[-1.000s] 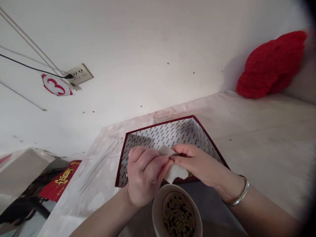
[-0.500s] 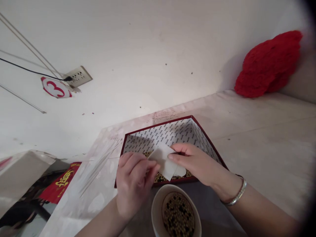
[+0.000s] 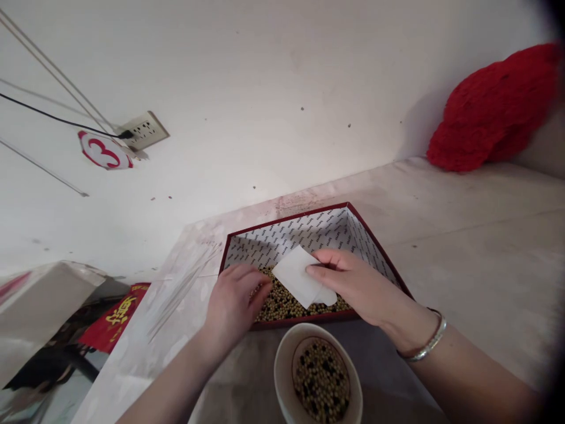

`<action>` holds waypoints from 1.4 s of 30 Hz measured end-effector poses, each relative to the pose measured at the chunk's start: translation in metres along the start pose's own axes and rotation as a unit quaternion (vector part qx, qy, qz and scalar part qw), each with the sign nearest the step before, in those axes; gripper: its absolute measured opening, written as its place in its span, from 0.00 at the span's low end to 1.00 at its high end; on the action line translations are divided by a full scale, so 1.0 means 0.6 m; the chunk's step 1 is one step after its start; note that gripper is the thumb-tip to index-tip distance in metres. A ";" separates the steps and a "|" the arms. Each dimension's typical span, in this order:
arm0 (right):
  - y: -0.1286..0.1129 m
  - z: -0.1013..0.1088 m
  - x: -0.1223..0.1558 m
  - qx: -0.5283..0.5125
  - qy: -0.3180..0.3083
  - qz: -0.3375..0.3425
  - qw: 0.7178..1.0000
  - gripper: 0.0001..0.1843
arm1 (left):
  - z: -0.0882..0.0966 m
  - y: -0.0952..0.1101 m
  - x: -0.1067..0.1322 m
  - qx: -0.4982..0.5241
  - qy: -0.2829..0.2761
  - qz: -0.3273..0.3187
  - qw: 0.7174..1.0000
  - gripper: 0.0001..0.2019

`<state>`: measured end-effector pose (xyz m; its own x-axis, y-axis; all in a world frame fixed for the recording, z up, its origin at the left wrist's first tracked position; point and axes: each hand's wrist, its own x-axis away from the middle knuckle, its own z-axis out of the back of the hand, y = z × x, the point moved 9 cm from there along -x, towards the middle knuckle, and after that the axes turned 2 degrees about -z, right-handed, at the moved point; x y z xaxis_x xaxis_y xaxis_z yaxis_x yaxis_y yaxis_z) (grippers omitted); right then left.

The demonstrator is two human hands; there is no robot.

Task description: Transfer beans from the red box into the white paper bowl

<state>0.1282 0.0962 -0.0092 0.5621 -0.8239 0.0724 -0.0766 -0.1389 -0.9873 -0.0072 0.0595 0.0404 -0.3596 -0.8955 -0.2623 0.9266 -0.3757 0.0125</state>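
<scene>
A shallow dark-red box with a white patterned lining lies on the table, holding a layer of yellowish beans. My right hand is over the box, pinching a white folded paper card. My left hand rests at the box's front left corner, its fingers curled and reaching into the beans; whether they hold any is hidden. Just in front of the box stands a white bowl with mixed yellow and dark beans in it. A silver bangle circles my right wrist.
The pale table runs against a white wall with a socket, a black cable and a red "3" sticker. A red fluffy cushion lies far right. Clear film lies left of the box; red paper lies below the table's left edge.
My hands have come apart: the left let go of the card and dropped to the beans at the box's front left. The right keeps the card, now lowered over the box.
</scene>
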 end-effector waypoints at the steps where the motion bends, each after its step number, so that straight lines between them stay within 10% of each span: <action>1: -0.001 0.001 -0.001 0.003 0.003 -0.001 1.000 0.07 | -0.026 -0.022 -0.010 -0.042 -0.073 0.022 0.996 0.08; 8: -0.003 -0.001 -0.002 0.006 -0.001 -0.003 1.000 0.07 | -0.133 -0.040 -0.024 -0.093 -0.271 -0.027 0.958 0.04; 18: -0.006 0.001 -0.002 0.061 -0.003 0.018 0.998 0.08 | -0.156 -0.028 -0.001 -0.140 -0.348 -0.025 0.926 0.07; 26: -0.002 0.000 -0.002 0.030 0.002 -0.003 1.000 0.08 | -0.087 -0.022 -0.020 -0.122 -0.220 -0.003 0.968 0.05; 33: -0.001 -0.001 0.000 0.046 0.000 -0.002 0.999 0.08 | 0.075 0.065 0.000 0.043 0.147 -0.034 0.988 0.01; 42: -0.001 -0.010 0.002 0.080 -0.022 0.001 0.997 0.09 | 0.066 0.113 -0.004 -0.015 0.193 -0.061 0.979 0.04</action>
<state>0.1241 0.0922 -0.0074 0.5984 -0.7983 0.0679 0.0532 -0.0449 -0.9976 0.0520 0.0266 0.0797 -0.4053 -0.6851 -0.6053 0.8842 -0.4620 -0.0691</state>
